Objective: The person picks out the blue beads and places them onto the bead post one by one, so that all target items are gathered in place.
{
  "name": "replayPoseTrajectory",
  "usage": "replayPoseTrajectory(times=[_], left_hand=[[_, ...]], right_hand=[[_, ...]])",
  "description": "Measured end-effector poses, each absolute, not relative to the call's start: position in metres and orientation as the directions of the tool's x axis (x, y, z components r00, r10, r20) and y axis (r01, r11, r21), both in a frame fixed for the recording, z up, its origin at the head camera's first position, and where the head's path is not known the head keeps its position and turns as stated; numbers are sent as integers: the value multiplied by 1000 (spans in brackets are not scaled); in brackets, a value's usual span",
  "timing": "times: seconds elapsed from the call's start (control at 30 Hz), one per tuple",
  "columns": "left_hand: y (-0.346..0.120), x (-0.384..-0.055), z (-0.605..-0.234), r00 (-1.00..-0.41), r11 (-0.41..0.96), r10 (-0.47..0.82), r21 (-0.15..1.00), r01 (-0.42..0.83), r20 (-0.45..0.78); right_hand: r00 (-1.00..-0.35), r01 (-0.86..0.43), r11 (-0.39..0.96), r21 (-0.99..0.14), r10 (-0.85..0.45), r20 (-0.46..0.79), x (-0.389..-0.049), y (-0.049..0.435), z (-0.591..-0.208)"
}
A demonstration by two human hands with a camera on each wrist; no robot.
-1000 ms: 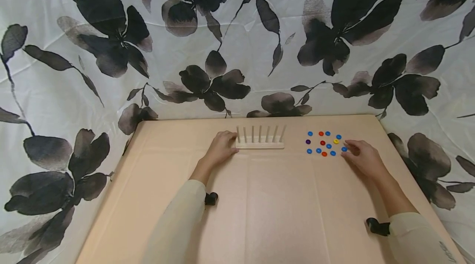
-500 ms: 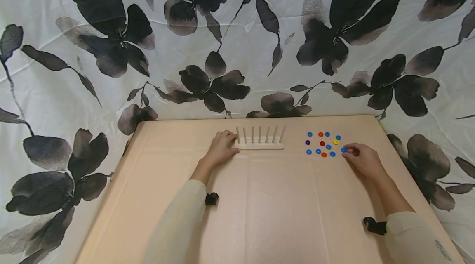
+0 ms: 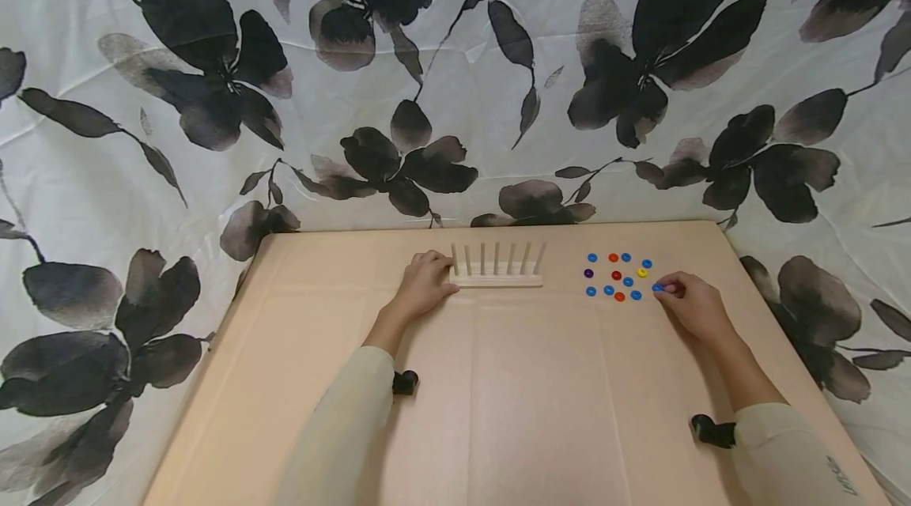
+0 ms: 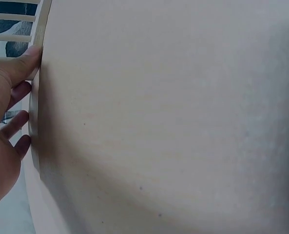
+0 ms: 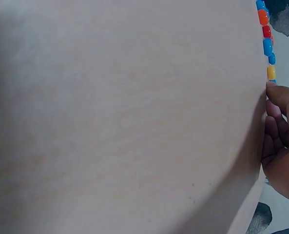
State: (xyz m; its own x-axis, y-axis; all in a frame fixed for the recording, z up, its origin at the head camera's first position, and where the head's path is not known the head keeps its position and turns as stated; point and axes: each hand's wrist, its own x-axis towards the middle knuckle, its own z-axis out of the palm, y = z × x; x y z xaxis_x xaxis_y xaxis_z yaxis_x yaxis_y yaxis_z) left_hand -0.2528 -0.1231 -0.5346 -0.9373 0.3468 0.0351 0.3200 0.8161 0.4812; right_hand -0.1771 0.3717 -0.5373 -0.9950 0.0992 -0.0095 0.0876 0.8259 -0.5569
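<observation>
At the far middle of the table stands a pale wooden peg rack [image 3: 497,281] with several upright, bare pegs. My left hand [image 3: 425,285] grips its left end; in the left wrist view the thumb presses the rack's base [image 4: 36,36] while other fingers lie behind. To the right, my right hand [image 3: 692,305] pinches a blue bead [image 3: 658,287] between thumb and fingers, at the right edge of a group of loose beads. In the right wrist view that bead is mostly hidden by the fingertips.
Loose beads lie apart from each other on the table [image 3: 534,395]: several blue, a few red or orange [image 3: 616,275], one yellow [image 3: 642,273] and one purple [image 3: 588,273]. Behind the table hangs a white cloth [image 3: 491,111] with dark flowers. Black cameras sit at both wrists.
My right hand has closed its fingertips on the blue bead and shifted it very slightly left. The left hand and the rack have stayed in place.
</observation>
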Motion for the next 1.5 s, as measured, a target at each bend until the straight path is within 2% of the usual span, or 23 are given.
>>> replayPoseTrajectory(times=[0.63, 0.87, 1.5], left_hand=[[-121, -256, -533, -946, 815, 323, 503, 289, 20], [-122, -254, -532, -946, 811, 325, 509, 290, 21], [-131, -241, -530, -933, 795, 359, 516, 318, 22]], right_hand=[[-996, 53, 806, -590, 83, 24, -185, 360, -520], [-990, -52, 804, -592, 37, 137, -188, 335, -500], [-961, -248, 757, -605, -114, 252, -195, 237, -442]])
